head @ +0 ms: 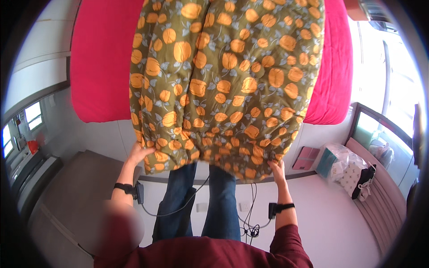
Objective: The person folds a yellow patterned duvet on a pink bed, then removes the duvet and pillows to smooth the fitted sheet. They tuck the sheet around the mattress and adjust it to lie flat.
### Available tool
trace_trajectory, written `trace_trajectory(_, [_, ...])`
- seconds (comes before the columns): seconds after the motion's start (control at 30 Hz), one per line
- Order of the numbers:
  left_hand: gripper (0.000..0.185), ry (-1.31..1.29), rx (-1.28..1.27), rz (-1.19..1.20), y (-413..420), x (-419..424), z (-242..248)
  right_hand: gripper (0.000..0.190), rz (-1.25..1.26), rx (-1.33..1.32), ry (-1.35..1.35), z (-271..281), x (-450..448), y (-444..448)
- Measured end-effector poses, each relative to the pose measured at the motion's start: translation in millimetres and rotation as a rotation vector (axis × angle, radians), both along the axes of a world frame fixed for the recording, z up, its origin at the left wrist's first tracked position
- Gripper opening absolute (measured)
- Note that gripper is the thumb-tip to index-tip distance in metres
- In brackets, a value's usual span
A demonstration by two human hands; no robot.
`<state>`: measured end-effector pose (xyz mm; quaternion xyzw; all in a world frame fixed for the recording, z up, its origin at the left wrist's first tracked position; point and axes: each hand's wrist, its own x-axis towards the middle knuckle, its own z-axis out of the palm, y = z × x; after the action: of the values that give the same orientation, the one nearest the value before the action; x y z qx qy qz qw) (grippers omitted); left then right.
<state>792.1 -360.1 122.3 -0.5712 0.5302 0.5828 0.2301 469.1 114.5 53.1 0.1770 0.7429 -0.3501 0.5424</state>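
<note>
An olive-green quilt (228, 100) with orange fruit and grey leaves printed on it stretches away from me over a bright pink sheet (100, 63). My left hand (139, 154) grips its near left corner, thumb on top. At the near right corner, my right hand (277, 167) pinches the cloth, with the fingers mostly hidden beneath it. The near edge sags between both hands and hangs in front of my legs. Pink bedding shows on both sides of the quilt, and the quilt's far end runs out of the picture at the top.
On the right, a clear plastic bag (342, 160) and a pink flat box (306, 157) stand by a padded pinkish panel (378, 194). A brown-grey surface (87, 181) lies at left. Black cables (249, 231) hang near my legs. A bright window (385, 67) is at upper right.
</note>
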Motion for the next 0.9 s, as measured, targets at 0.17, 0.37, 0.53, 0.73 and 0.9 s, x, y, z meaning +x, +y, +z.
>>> trace_trajectory(0.17, [0.039,-0.003,0.103,-0.074,-18,-28,24,0.028,-0.271,-0.202,-0.239,54,-42,-31])
trace_trajectory(0.37, [0.043,0.532,0.31,0.8,-46,-127,118,0.032,-0.395,-0.363,-0.231,60,-144,-89])
trace_trajectory(0.53, [0.051,0.873,-0.015,0.898,-174,-296,108,0.041,-0.847,-0.874,0.044,42,-316,-181])
trace_trajectory(0.73, [0.058,0.944,-0.211,0.456,-235,-295,27,0.042,-0.435,-0.957,0.423,13,-330,-215])
trace_trajectory(0.9, [0.066,0.261,-0.092,0.586,-156,-222,-25,0.023,-0.521,-0.485,0.038,-25,-218,-187])
